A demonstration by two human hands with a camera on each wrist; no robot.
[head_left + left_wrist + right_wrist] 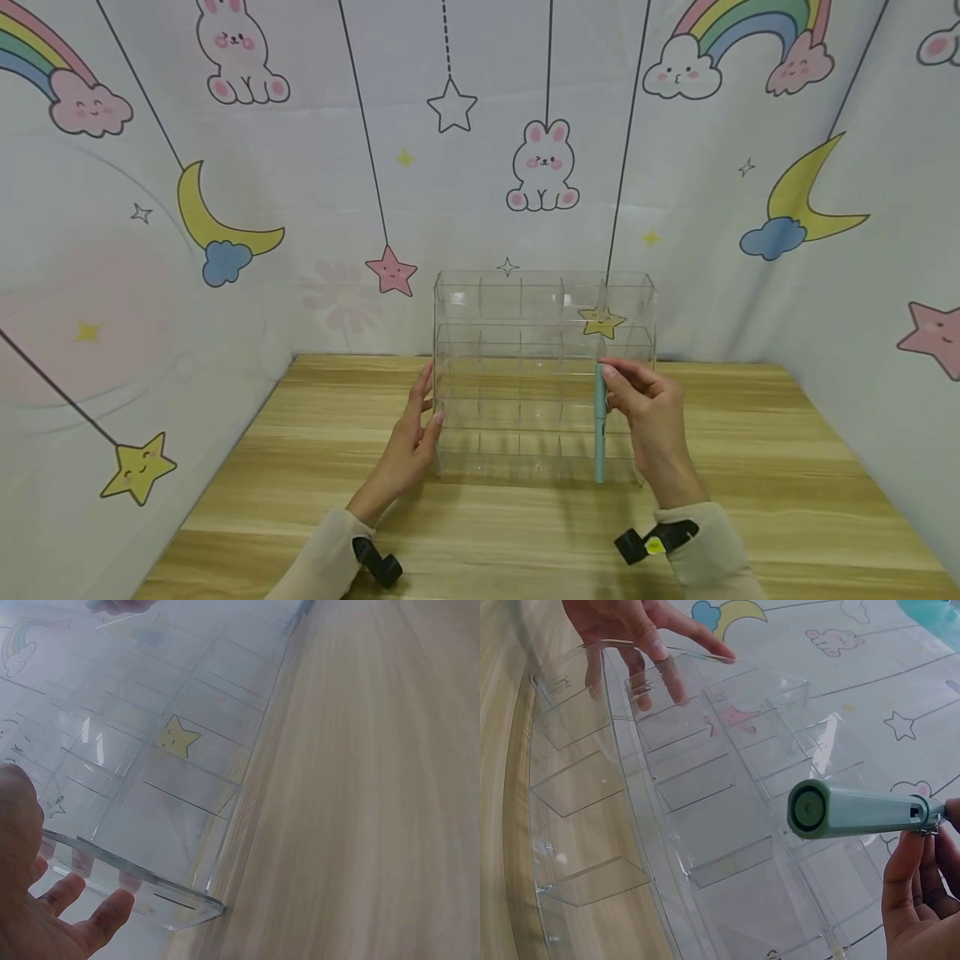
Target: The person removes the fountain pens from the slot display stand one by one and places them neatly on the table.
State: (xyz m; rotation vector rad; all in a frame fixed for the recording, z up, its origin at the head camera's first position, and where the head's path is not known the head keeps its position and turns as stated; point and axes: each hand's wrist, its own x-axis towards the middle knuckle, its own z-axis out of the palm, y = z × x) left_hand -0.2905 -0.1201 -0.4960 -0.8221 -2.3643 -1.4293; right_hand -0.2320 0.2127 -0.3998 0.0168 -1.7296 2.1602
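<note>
1. The right hand [648, 408] pinches a pale green pen [600, 425] near its upper end, fingers curled round the barrel; the pen hangs upright with its lower end at the front row of a clear compartment organiser [543, 375].
2. The left hand [416, 433] has a wide, relaxed grip, its straight fingers laid flat against the organiser's left wall and closed round nothing.
3. The organiser stands on the wooden desk [750, 467], its tiers rising toward the cartoon-printed backdrop [300, 167].
4. Likely risk: the see-through dividers are hard to read, so the pen tip could catch an edge and push the light organiser backward; the flat left hand braces only one side.
5. Both forearms reach forward from cream sleeves [712, 554], wrists low over the desk; the right wrist is cocked upward, the left palm faces inward.
</note>
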